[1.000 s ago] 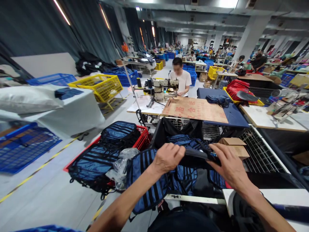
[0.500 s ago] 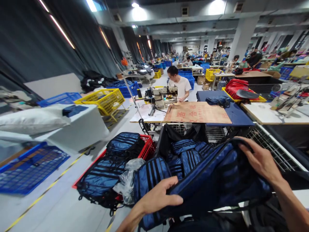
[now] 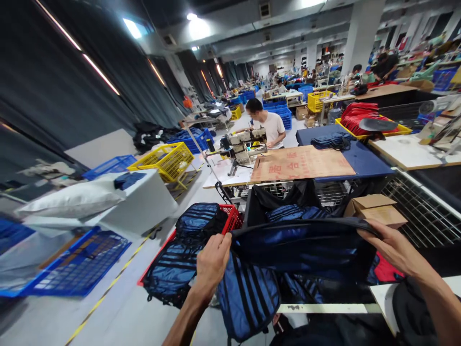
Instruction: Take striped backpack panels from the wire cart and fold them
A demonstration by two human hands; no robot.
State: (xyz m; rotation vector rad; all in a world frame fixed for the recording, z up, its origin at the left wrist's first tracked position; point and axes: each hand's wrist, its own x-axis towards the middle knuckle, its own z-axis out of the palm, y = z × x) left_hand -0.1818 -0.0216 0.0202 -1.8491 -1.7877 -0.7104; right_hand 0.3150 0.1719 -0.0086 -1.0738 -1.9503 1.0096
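Between my hands a dark blue backpack piece (image 3: 302,250) with black edging is stretched out sideways. My left hand (image 3: 212,262) is closed on its left end, and my right hand (image 3: 391,242) grips the upper right corner. Just below my left hand hangs a blue panel with black stripes (image 3: 248,298); I cannot tell if it is joined to the held piece. Behind, striped blue backpacks (image 3: 288,213) lie in a black-lined bin (image 3: 257,204), partly hidden by the held piece. More blue backpacks (image 3: 173,269) fill a red crate (image 3: 232,217) on the left.
A cardboard box (image 3: 378,211) sits beyond my right hand. Ahead, a person (image 3: 270,127) works at a sewing machine (image 3: 245,144) beside a table with a brown board (image 3: 302,163). A blue crate (image 3: 82,264) stands on the floor at left; a wire rack (image 3: 425,216) is at right.
My left hand has risen and closed on the left end of the backpack piece, which is now stretched more level. The view has shifted, and the cardboard box now shows.
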